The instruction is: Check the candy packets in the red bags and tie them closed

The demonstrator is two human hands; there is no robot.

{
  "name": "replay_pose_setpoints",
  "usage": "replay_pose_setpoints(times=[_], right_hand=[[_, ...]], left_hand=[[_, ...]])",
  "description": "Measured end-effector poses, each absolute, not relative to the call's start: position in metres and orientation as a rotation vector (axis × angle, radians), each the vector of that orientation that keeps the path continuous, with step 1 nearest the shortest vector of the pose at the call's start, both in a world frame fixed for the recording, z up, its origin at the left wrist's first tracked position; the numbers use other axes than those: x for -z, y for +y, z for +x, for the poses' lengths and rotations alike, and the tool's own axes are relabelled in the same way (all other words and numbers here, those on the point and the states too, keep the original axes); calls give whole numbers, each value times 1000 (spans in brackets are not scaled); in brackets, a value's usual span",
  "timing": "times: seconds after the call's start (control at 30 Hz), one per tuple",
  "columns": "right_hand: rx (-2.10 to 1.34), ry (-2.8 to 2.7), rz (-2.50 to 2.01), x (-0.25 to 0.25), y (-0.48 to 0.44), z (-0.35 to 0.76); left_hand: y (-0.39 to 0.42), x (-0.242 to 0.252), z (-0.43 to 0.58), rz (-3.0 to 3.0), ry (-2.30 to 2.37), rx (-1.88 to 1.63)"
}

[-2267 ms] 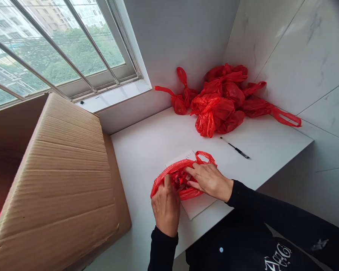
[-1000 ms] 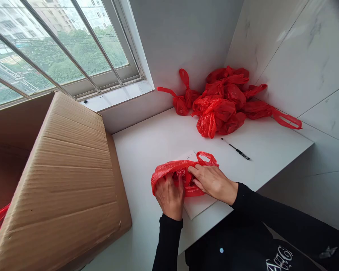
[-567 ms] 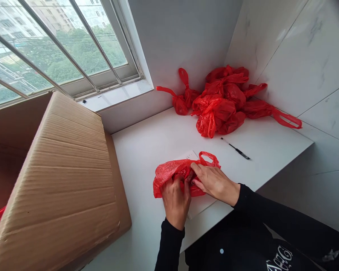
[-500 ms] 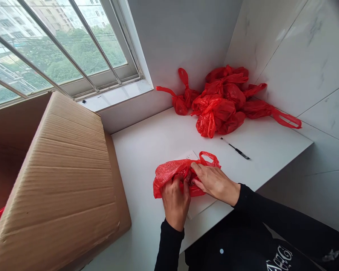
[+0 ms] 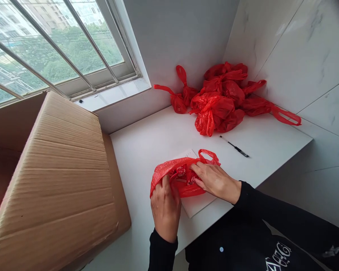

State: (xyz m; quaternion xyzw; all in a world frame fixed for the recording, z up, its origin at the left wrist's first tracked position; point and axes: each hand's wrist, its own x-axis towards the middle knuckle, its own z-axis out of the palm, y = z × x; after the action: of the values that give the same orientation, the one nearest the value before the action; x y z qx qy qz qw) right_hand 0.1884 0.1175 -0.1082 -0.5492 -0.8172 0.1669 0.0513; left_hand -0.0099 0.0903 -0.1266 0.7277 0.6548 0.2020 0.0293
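A thin red plastic bag (image 5: 169, 165) lies on a white sheet or booklet (image 5: 193, 209) on the white table, its mouth spread. Inside show small red packets (image 5: 181, 171) with white patterned print. My left hand (image 5: 166, 209) grips the near left rim of the bag, fingers curled over the edge and partly hidden by the plastic. On the other side, my right hand (image 5: 214, 178) is closed on the bag's right edge by the handle loop, its fingertips partly inside the opening.
A large cardboard box (image 5: 73, 177) stands at the left, with red plastic inside it. Several knotted red bags (image 5: 217, 101) are heaped at the back against the wall. A black pen (image 5: 235, 146) lies on the table (image 5: 141, 150). A barred window (image 5: 59, 45) is behind the box.
My left hand has moved left and toward me, pulling the bag's rim outward. The opening is wider and more of the printed packets show. My right hand has barely moved.
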Motion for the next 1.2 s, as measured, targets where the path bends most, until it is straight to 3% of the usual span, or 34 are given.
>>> replay_pose_setpoints(times=[0.27,0.43,0.6,0.87,1.2], right_hand=[[-548,-2479,-1654,96,113,192],[-502,-2448,-1606,92,107,195],[-477,-2456,-1646,77,100,199],[-498,-2535,-1752,70,100,203],[-414,-2644,-1892,94,107,195]], left_hand=[[93,124,-16,2117,1902,-435],[86,129,-15,2290,2080,-582],[83,109,1,2266,2200,-480],[93,110,33,2403,1736,-128],[100,135,38,2269,1827,-277]])
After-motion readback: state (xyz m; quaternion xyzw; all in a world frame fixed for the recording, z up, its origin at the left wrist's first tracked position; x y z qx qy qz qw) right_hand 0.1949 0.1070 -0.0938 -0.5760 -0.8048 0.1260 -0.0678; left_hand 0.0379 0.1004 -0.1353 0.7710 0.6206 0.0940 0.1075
